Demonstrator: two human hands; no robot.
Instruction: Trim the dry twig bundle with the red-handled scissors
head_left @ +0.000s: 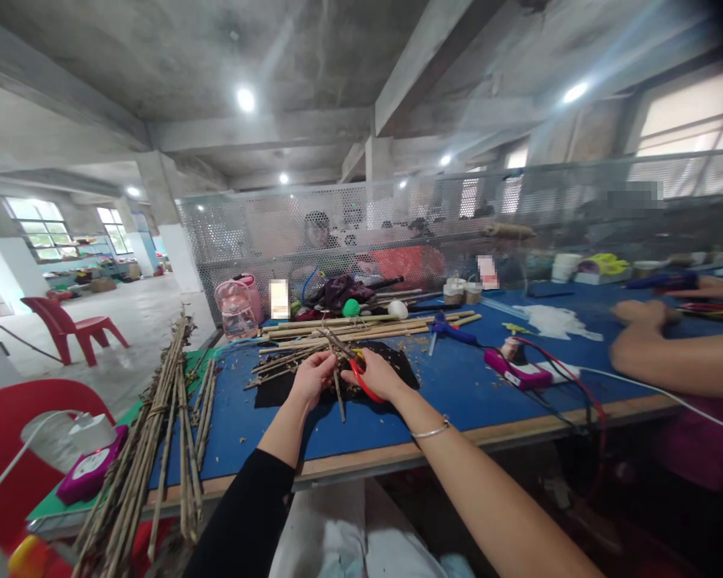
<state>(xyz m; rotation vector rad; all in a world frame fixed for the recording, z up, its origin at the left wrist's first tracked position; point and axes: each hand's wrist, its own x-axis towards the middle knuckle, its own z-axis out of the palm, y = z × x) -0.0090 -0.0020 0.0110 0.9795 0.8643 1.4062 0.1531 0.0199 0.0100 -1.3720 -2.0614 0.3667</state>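
My right hand (pixel 381 376) is closed around the red handles of a pair of scissors (pixel 357 371), whose blades point up and left. Beside it, my left hand (pixel 313 379) pinches a short brown twig (pixel 340 398) close to the blades. The twig's lower end points toward me. Beneath both hands lies a black mat (pixel 271 393) sprinkled with small chips. More cut twigs (pixel 280 369) are piled on its left side, just past my left hand.
Long bundled sticks (pixel 157 425) lean over the table's left end. Bamboo poles (pixel 373 323) lie behind the mat. A blue glue gun (pixel 451 331) and a purple power strip (pixel 518 369) are at right, near a co-worker's arm (pixel 668 357). A mesh screen (pixel 265 233) stands behind.
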